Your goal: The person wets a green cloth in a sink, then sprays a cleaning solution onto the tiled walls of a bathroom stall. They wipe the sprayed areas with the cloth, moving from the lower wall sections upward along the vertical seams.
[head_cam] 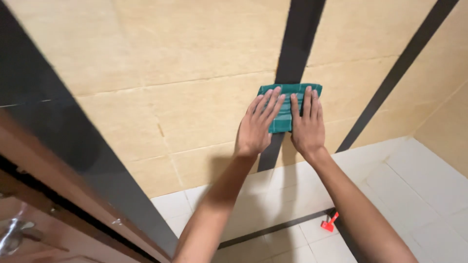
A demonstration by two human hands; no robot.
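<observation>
Hands flat, fingers together: left hand (256, 127) and right hand (307, 124) press green cloth (287, 104) against beige tiled wall (195, 92), over its dark vertical stripe (292, 44). Red clip (329, 224) lies on white floor (414, 190) below. Risk: uneven pressure, and the cloth could slide loose.

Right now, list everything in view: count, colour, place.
cloth: one, green, flat against the wall on the centre stripe, under both hands
wall: one, beige tiles
stripes: two, dark, running up the wall, centre and right
floor: one, white tiles, lower right
red thing: one, small, on the floor by the right forearm; kind unclear
door frame: one, dark and brown, left edge
left hand: one, flat on the cloth
right hand: one, flat on the cloth
</observation>
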